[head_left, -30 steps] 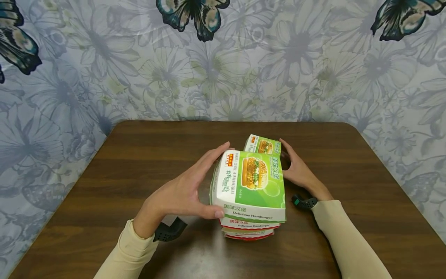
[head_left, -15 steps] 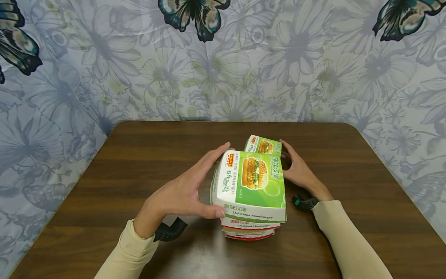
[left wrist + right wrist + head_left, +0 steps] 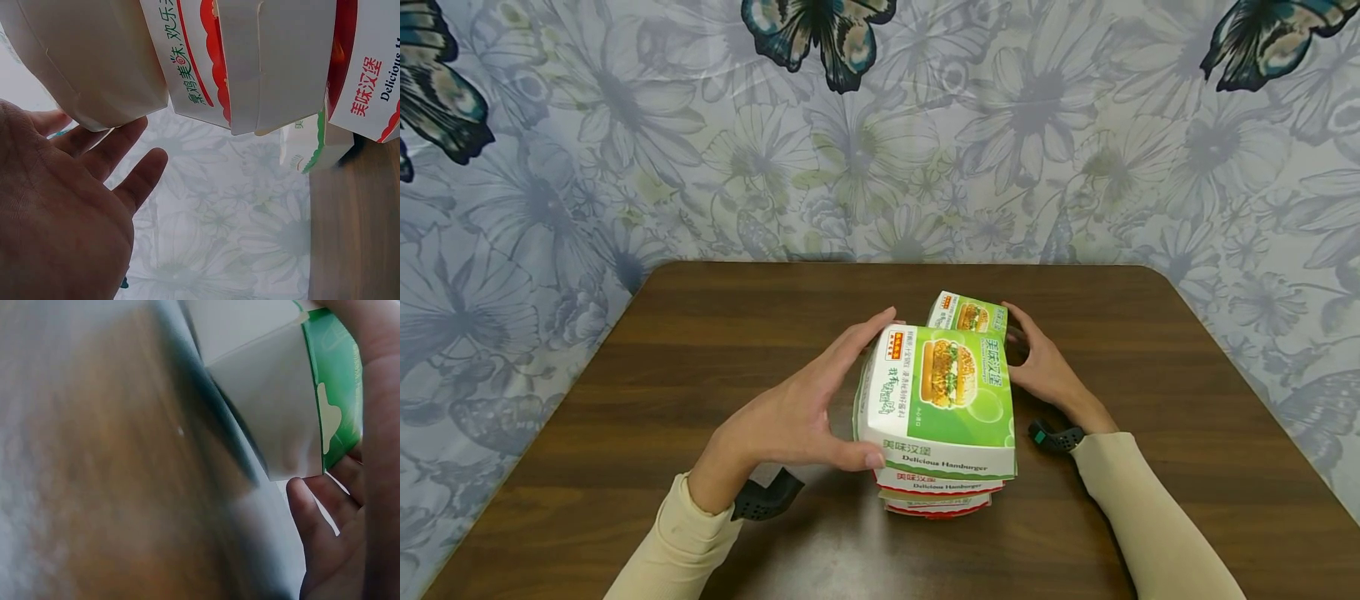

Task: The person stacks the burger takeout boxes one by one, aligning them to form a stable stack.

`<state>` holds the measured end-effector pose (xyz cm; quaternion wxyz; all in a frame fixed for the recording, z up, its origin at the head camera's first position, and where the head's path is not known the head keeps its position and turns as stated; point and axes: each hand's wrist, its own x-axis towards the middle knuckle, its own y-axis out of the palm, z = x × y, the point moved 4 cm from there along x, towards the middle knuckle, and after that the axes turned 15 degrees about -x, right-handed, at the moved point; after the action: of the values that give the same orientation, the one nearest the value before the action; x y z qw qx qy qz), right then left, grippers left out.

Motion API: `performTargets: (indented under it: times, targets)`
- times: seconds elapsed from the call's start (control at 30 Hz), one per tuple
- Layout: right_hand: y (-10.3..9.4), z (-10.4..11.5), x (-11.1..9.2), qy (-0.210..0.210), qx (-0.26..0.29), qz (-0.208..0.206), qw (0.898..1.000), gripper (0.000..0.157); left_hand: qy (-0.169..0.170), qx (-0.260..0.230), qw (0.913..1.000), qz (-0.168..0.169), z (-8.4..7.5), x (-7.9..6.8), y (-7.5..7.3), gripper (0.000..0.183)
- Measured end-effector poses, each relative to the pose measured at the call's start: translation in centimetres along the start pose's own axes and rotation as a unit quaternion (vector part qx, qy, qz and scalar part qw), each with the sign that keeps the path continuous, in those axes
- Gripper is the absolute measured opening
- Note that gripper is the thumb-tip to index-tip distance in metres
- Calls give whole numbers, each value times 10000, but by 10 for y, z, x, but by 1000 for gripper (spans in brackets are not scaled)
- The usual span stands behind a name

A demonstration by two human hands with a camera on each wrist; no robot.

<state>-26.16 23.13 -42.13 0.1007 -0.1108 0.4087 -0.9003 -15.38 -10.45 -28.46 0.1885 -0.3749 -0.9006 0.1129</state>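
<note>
A stack of cardboard hamburger boxes stands on the table, with a green and white box point(image 3: 962, 379) on top and red-trimmed boxes point(image 3: 936, 504) beneath. My left hand point(image 3: 793, 417) spans the left side of the top box, thumb at its near corner and fingers toward its far edge. In the left wrist view the fingers point(image 3: 122, 147) touch the box's edge. Behind the stack is another green hamburger box point(image 3: 976, 317), partly hidden. My right hand point(image 3: 1047, 367) holds it from the right. The right wrist view shows fingers and thumb around that box's white side point(image 3: 269, 412).
The brown wooden table point(image 3: 700, 333) extends to both sides of the stack. A floral wall covering point(image 3: 910, 167) with butterfly decorations point(image 3: 842, 42) rises behind its far edge. Dark bands with devices point(image 3: 767, 493) sit on both wrists.
</note>
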Motion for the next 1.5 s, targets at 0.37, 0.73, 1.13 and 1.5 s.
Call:
performTargets:
  times: [0.37,0.73,1.13,1.5]
  targets:
    - [-3,1,0,84,63,-159,9998,94,36,9,10000,13,-1,0,0,124]
    - [-13,12,-3,14,222,-456,9987,91,45,35,10000,34,-1,1,2,123]
    - [-27,22,-2,18,353,-475,9982,90,101,187,9998,-15,-1,2,1,121]
    - [-42,37,-5,-155,263,-722,9969,92,71,125,9999,10,-1,2,1,121]
